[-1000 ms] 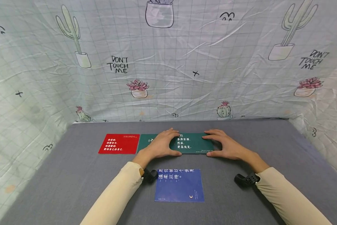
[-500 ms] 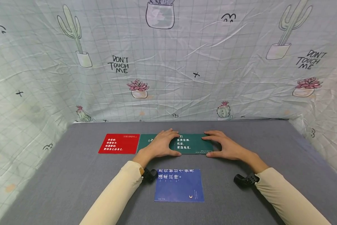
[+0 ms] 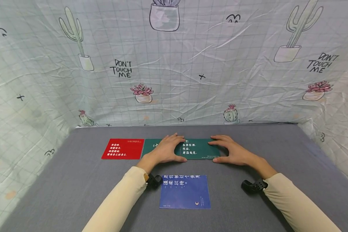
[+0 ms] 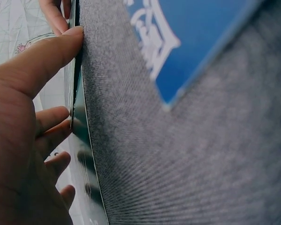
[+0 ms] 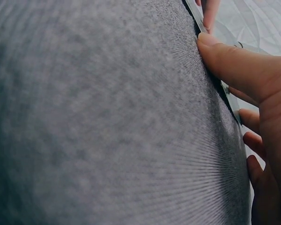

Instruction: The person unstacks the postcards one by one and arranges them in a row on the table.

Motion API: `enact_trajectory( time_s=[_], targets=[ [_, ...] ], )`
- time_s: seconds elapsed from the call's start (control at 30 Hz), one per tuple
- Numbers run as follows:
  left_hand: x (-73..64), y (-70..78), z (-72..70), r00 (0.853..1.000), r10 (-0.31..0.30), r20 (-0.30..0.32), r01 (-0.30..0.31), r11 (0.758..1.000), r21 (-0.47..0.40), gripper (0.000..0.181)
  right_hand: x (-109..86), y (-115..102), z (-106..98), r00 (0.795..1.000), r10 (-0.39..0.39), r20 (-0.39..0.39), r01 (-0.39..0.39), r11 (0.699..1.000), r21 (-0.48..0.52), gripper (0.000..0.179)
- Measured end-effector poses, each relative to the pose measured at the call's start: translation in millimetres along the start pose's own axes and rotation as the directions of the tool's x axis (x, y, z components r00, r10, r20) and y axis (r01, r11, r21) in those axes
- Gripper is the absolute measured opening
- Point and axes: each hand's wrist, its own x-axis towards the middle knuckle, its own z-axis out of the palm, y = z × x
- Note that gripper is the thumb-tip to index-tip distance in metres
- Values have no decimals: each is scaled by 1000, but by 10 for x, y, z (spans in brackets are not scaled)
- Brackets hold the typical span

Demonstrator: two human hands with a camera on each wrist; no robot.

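Note:
Both hands hold a dark green card (image 3: pixel 201 149) with white writing near the back of the table. At its left end, my left hand (image 3: pixel 165 150) has the thumb at the near edge and the fingers toward the far edge. My right hand (image 3: pixel 235 152) spans the right end the same way. In the left wrist view the left thumb (image 4: pixel 51 58) lies along the card's edge; the right thumb (image 5: pixel 234 63) does likewise in the right wrist view. A second green card (image 3: pixel 148 147) lies directly to the left, partly covered by my left hand.
A red card (image 3: pixel 123 149) with white writing lies left of the green ones, in line with them. Nearer me, between the forearms, is a blue card (image 3: pixel 183 195). A cactus-print cloth (image 3: pixel 174 96) hangs behind the grey table (image 3: pixel 60 193).

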Motion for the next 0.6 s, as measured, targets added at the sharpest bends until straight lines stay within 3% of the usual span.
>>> enact_trajectory(
  time_s=[0.6],
  targets=[
    [-1, -6, 5, 1000, -1, 13, 1, 1000, 3, 77, 1, -14, 6, 1000, -11, -5, 11, 1000, -6, 73]
  ],
)
